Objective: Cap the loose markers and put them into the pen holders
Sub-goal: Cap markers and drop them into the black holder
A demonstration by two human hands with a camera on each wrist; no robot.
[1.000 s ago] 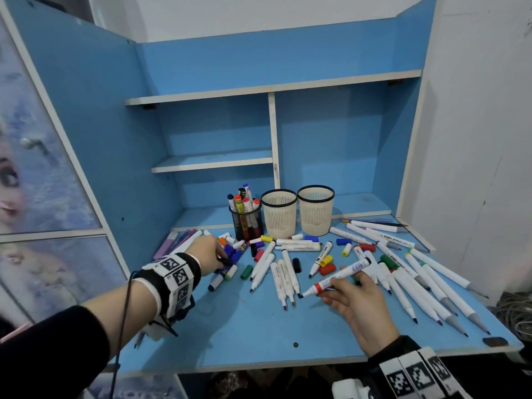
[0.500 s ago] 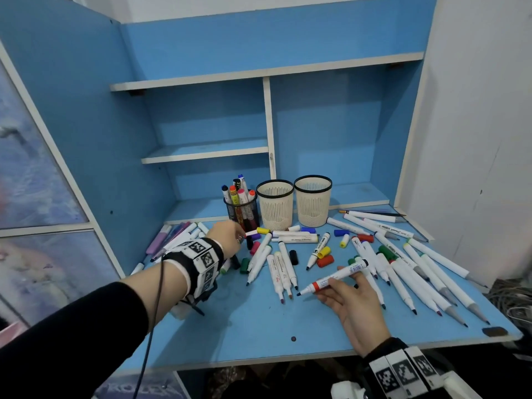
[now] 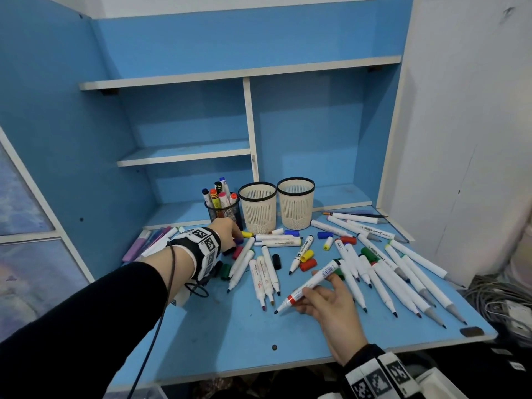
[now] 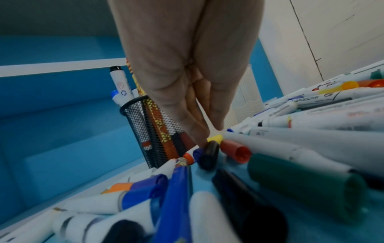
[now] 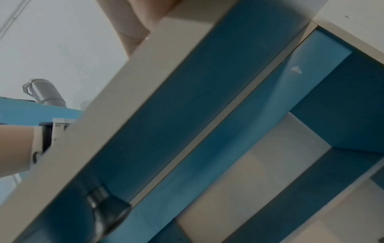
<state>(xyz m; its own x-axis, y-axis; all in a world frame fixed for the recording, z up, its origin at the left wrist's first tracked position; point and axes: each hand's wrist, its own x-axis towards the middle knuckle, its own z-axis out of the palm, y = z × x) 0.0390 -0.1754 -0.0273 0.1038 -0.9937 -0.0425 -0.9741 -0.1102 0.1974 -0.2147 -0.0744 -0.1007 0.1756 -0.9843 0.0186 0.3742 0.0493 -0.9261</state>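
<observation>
My right hand (image 3: 316,293) holds an uncapped white marker with a red band (image 3: 312,280) low over the desk, nib pointing front-left. My left hand (image 3: 233,234) reaches into the loose caps beside the black mesh holder (image 3: 225,211), which is full of capped markers. In the left wrist view its straight fingers (image 4: 194,129) touch a black cap (image 4: 208,155), with a yellow cap (image 4: 215,138) and a red cap (image 4: 235,152) right beside it. Two empty cream holders (image 3: 258,208) (image 3: 296,204) stand to the right of the mesh one.
Several uncapped white markers (image 3: 403,272) fan across the right half of the blue desk (image 3: 230,335). Loose red (image 3: 307,264), yellow (image 3: 307,254), blue (image 3: 325,235) and green (image 3: 368,253) caps lie mid-desk. Purple pens (image 3: 144,244) lie against the left wall. Shelves rise behind.
My left hand has moved right and farther back, from the pens at the left to the caps by the mesh holder. My right hand still holds the marker in about the same place.
</observation>
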